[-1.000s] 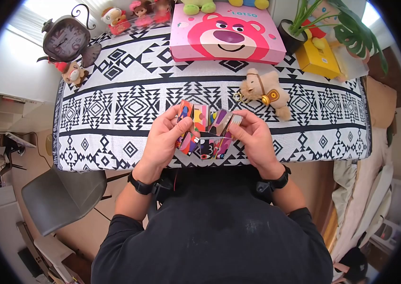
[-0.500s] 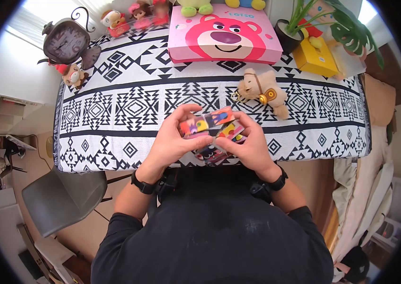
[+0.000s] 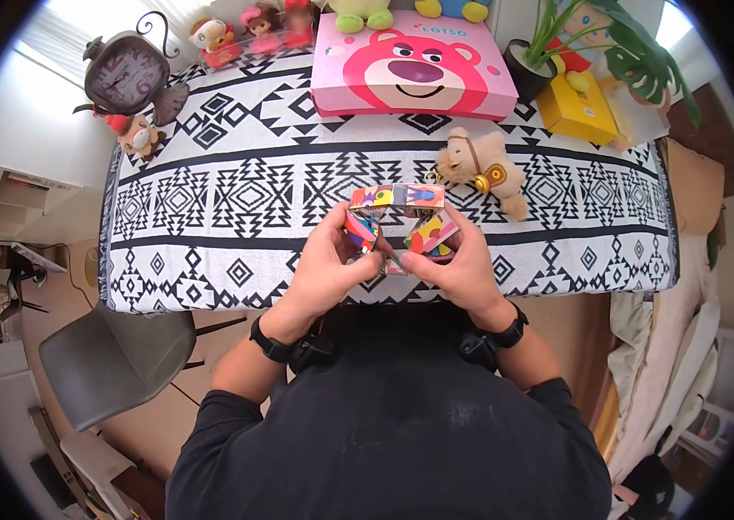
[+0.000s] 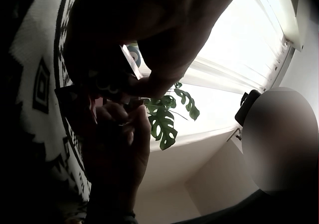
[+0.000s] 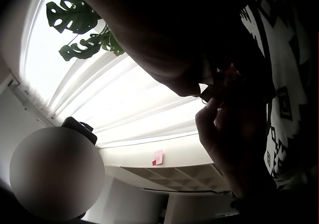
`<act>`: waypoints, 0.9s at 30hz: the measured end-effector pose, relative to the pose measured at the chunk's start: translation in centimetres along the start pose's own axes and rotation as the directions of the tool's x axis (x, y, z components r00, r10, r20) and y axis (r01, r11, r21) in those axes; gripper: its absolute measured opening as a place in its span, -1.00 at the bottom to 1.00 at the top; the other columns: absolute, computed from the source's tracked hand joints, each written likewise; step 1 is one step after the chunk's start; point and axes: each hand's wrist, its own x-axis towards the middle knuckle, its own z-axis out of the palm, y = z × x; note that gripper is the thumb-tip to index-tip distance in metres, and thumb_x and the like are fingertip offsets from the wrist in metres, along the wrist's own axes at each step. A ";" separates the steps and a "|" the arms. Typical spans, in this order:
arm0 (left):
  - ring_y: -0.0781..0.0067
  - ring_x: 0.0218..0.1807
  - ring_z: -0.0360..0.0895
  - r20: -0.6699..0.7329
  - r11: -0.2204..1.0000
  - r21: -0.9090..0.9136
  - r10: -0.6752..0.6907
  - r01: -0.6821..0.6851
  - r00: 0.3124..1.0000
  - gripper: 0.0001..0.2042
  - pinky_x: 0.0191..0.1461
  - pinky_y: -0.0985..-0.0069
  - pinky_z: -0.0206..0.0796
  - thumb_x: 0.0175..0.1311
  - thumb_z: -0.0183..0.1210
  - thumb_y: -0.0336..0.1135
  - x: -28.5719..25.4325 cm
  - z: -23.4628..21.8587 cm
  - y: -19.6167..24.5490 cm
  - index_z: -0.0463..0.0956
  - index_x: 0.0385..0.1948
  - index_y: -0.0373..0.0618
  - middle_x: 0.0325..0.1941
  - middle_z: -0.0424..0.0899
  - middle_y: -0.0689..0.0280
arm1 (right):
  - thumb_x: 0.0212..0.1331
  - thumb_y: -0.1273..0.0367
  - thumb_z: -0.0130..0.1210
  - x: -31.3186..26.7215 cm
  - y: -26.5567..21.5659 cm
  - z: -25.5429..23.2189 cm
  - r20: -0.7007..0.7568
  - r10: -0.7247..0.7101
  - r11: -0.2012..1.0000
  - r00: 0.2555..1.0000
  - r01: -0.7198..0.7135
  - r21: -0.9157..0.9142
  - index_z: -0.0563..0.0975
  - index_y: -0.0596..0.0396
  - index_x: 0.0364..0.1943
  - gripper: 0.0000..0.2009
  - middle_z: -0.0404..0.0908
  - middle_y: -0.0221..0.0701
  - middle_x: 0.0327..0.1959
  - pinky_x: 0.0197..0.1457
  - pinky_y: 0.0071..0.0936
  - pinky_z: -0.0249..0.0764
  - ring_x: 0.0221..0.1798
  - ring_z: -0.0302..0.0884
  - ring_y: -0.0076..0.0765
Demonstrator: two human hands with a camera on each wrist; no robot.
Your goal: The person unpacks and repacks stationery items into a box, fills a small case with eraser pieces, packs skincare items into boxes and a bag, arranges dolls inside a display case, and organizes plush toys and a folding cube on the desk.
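In the head view a folding picture cube (image 3: 397,198), printed in bright colours, is partly unfolded into a ring of hinged blocks with a gap in the middle. On its left side my left hand (image 3: 330,270) grips the blocks, with the thumb at the near edge. My right hand (image 3: 464,267) holds the right side, its thumb close to the left one at the front. The blocks behind the fingers are partly hidden. Both wrist views are dark, showing the left hand (image 4: 144,49) and the right hand (image 5: 164,49) mostly as silhouettes around the cube.
A plush camel keyring (image 3: 484,165) lies beyond the right hand on the patterned cloth (image 3: 237,208). Farther back stand a pink bear box (image 3: 415,74), a yellow box (image 3: 579,108), a potted plant (image 3: 530,69) and a clock (image 3: 129,74). A grey chair (image 3: 120,364) is at left.
The cube, first a flatter spread of blocks, was folded and turned between the hands, and now stands opened as a ring. Both hands keep hold of it; the left has shifted right.
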 end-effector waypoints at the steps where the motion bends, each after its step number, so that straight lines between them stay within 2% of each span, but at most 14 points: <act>1: 0.43 0.15 0.79 0.013 0.999 0.023 0.039 -0.039 0.999 -0.40 0.38 0.37 0.64 0.38 0.38 -0.55 0.3 -0.8 -0.6 0.45 0.47 -0.30 0.16 0.80 0.21 | 0.32 0.45 0.60 -0.1 0.3 -0.4 -0.024 0.012 0.999 1.000 -0.013 -0.029 0.57 0.24 0.48 -0.34 0.78 -0.38 0.25 0.29 -0.45 0.73 0.19 0.75 -0.55; 3: 0.42 0.19 0.79 -0.002 0.999 0.034 0.033 -0.033 0.999 -0.43 0.38 0.37 0.64 0.39 0.39 -0.55 0.2 -1.1 -0.3 0.46 0.44 -0.30 0.17 0.82 0.20 | 0.36 0.47 0.53 -0.1 0.7 -1.0 -0.070 0.033 0.995 0.997 -0.039 -0.087 0.63 0.26 0.40 -0.46 0.82 -0.39 0.15 0.25 -0.45 0.75 0.13 0.77 -0.56; 6: 0.40 0.27 0.80 -0.031 0.998 0.036 0.058 -0.057 0.998 -0.50 0.40 0.37 0.62 0.40 0.41 -0.55 0.1 -1.1 -0.3 0.51 0.36 -0.29 0.20 0.85 0.17 | 0.36 0.51 0.49 -0.1 0.8 -0.6 -0.131 -0.044 0.994 0.990 0.031 -0.102 0.63 0.27 0.40 -0.47 0.82 -0.40 0.13 0.30 -0.43 0.73 0.16 0.77 -0.55; 7: 0.35 0.29 0.79 -0.057 0.995 0.046 0.090 -0.088 0.994 -0.51 0.46 0.31 0.60 0.38 0.39 -0.58 0.1 -1.1 -0.4 0.52 0.35 -0.31 0.21 0.85 0.15 | 0.36 0.51 0.49 0.0 1.1 -0.8 -0.133 -0.045 0.994 0.990 0.032 -0.102 0.63 0.27 0.40 -0.47 0.82 -0.40 0.13 0.30 -0.43 0.73 0.16 0.77 -0.55; 9: 0.30 0.32 0.79 -0.084 0.991 0.058 0.122 -0.118 0.989 -0.51 0.52 0.25 0.59 0.37 0.38 -0.61 0.0 -1.4 -0.4 0.53 0.33 -0.32 0.21 0.85 0.13 | 0.42 0.57 0.37 0.5 2.1 -1.0 -0.171 -0.214 0.970 0.962 0.189 -0.151 0.59 0.35 0.46 -0.47 0.83 -0.24 0.29 0.42 -0.38 0.69 0.30 0.83 -0.38; 12: 0.39 0.30 0.79 -0.066 0.976 0.130 0.185 -0.175 0.981 -0.55 0.46 0.34 0.60 0.42 0.39 -0.57 -0.1 -1.8 0.0 0.55 0.32 -0.32 0.23 0.85 0.16 | 0.43 0.61 0.30 0.4 1.8 -1.6 -0.205 -0.167 0.977 0.965 0.135 -0.162 0.55 0.37 0.51 -0.45 0.81 -0.19 0.34 0.51 -0.32 0.65 0.36 0.82 -0.31; 16: 0.27 0.33 0.81 -0.060 0.990 0.040 0.137 -0.135 0.989 -0.51 0.47 0.29 0.60 0.46 0.35 -0.57 -0.1 -2.4 0.4 0.54 0.41 -0.38 0.25 0.84 0.09 | 0.46 0.62 0.25 0.4 1.6 -2.2 -0.162 -0.114 0.986 0.980 0.092 -0.137 0.50 0.39 0.56 -0.42 0.79 -0.16 0.36 0.51 -0.30 0.66 0.39 0.80 -0.27; 18: 0.22 0.33 0.82 -0.051 0.992 0.017 0.129 -0.129 0.990 -0.50 0.48 0.26 0.60 0.50 0.34 -0.54 0.0 -3.0 0.3 0.53 0.44 -0.40 0.26 0.84 0.06 | 0.47 0.61 0.24 0.6 1.3 -2.5 -0.091 -0.057 0.997 0.994 0.062 0.050 0.47 0.39 0.60 -0.39 0.80 -0.14 0.34 0.52 -0.25 0.67 0.39 0.80 -0.22; 20: 0.11 0.34 0.83 -0.027 0.989 -0.145 0.031 -0.035 0.999 -0.51 0.50 0.20 0.60 0.59 0.31 -0.43 0.1 -3.6 0.4 0.51 0.46 -0.44 0.29 0.82 0.00 | 0.49 0.60 0.25 0.8 1.2 -3.0 -0.045 -0.023 0.992 0.999 0.028 0.120 0.48 0.40 0.59 -0.41 0.79 -0.14 0.34 0.51 -0.27 0.69 0.39 0.80 -0.23; 21: -0.08 0.39 0.80 -0.007 0.994 -0.099 0.052 -0.052 0.999 -0.47 0.52 0.03 0.63 0.62 0.27 -0.27 0.3 -4.0 -0.1 0.50 0.47 -0.43 0.37 0.77 -0.12 | 0.52 0.60 0.27 0.9 1.2 -3.3 0.003 0.008 0.982 1.000 -0.009 0.188 0.48 0.41 0.58 -0.43 0.79 -0.14 0.33 0.50 -0.30 0.71 0.38 0.81 -0.24; 22: -0.08 0.39 0.80 -0.007 0.994 -0.099 0.052 -0.053 0.999 -0.47 0.52 0.03 0.63 0.62 0.27 -0.27 0.3 -4.2 -0.4 0.50 0.47 -0.43 0.37 0.77 -0.12 | 0.52 0.60 0.27 1.0 1.3 -3.5 0.003 0.008 0.982 1.000 -0.008 0.187 0.48 0.41 0.58 -0.43 0.79 -0.14 0.33 0.50 -0.30 0.71 0.38 0.81 -0.24; 24: -0.15 0.42 0.78 0.032 0.970 -0.234 0.076 -0.067 0.997 -0.47 0.54 -0.02 0.62 0.63 0.26 -0.28 0.4 -4.3 -0.8 0.49 0.49 -0.44 0.40 0.76 -0.16 | 0.54 0.56 0.23 1.1 1.6 -3.9 0.033 0.044 0.928 0.999 -0.053 0.370 0.47 0.40 0.59 -0.44 0.76 -0.13 0.36 0.51 -0.27 0.71 0.45 0.76 -0.21; 27: -0.20 0.44 0.76 -0.004 0.968 -0.237 0.081 -0.080 0.997 -0.44 0.57 -0.09 0.59 0.64 0.26 -0.28 0.6 -4.1 -1.2 0.48 0.53 -0.46 0.43 0.74 -0.20 | 0.55 0.56 0.18 1.2 1.7 -3.6 -0.016 0.057 0.930 0.998 -0.047 0.364 0.44 0.40 0.62 -0.42 0.74 -0.14 0.38 0.48 -0.22 0.71 0.46 0.74 -0.21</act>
